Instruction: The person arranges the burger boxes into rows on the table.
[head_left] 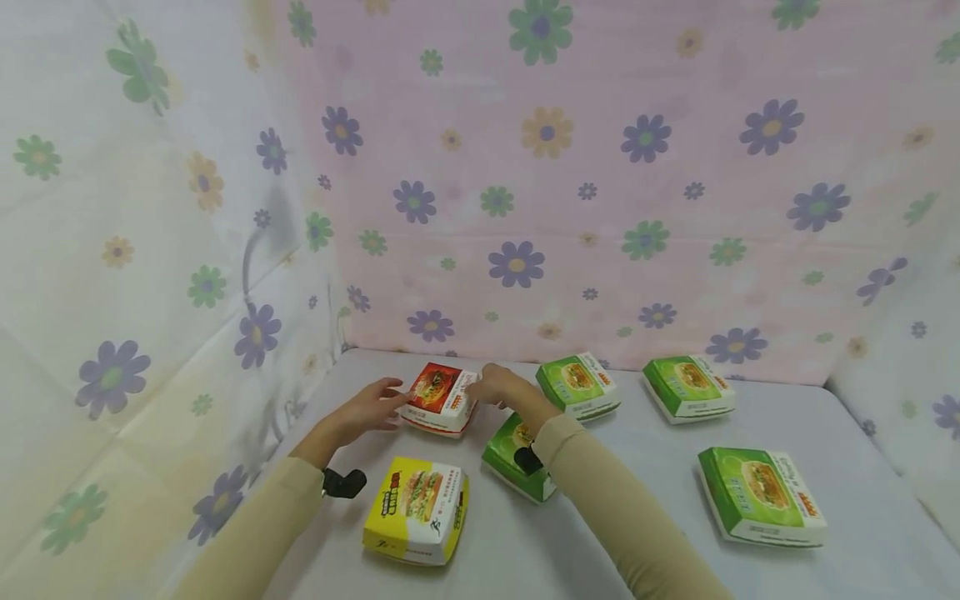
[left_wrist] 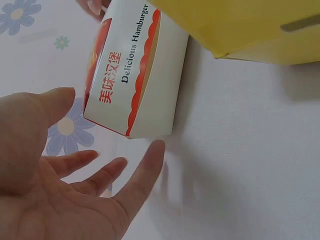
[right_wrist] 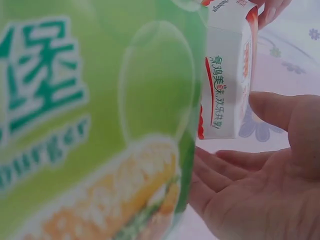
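Yellow box [head_left: 417, 511]: sitting nearest on the counter [head_left: 862, 500], just under the left arm, crowding that approach.
Green box [head_left: 516, 457]: lying beneath the right wrist, partly hidden by the sleeve.
Red box [head_left: 439, 398]: resting on the counter between both hands, towards the back left.
Left hand [head_left: 369, 410]: spreading flat-fingered at the box's left side, not gripping.
Right hand [head_left: 504, 388]: cupping loosely at the right side, fingers relaxed, apparently bracketing the box.
Other green boxes: three lying apart to the right.
Cloth [head_left: 600, 167]: hanging flowered behind.
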